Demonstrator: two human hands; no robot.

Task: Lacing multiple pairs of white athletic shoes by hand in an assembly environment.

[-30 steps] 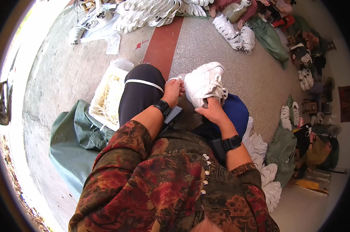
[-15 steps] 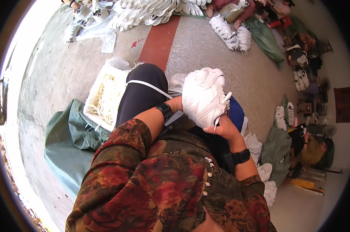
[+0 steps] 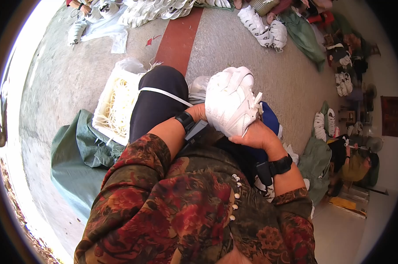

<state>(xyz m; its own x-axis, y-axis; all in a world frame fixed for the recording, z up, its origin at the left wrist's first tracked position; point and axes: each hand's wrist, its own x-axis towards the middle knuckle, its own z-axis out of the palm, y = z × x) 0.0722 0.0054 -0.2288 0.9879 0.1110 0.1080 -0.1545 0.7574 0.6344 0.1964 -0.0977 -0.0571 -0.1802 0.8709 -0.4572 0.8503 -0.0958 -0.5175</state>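
A bundle of white sneaker uppers (image 3: 230,103), apparently nested together, is held up over my lap. From the left, my left hand (image 3: 199,111) reaches behind it, its fingers hidden by the bundle. My right hand (image 3: 257,135) grips the lower right edge, thumb along the bottom and other fingers mostly out of sight. A white tie end (image 3: 257,100) sticks out at the bundle's right side. Across my dark-clad knee (image 3: 159,105) runs a white strap (image 3: 166,94), leading toward my left hand.
Left of my knee stands a white box (image 3: 96,115) of pale laces, beside green sacking (image 3: 71,163). More white uppers (image 3: 153,13) are piled at the far side. Other people work at the upper left and right, near white shoe bundles (image 3: 256,28) and green sacks (image 3: 315,160).
My right hand has turned and shifted slightly along the bundle's lower edge, its fingertips now less visible. The bundle sits a little higher in the picture. The whole view has shifted slightly.
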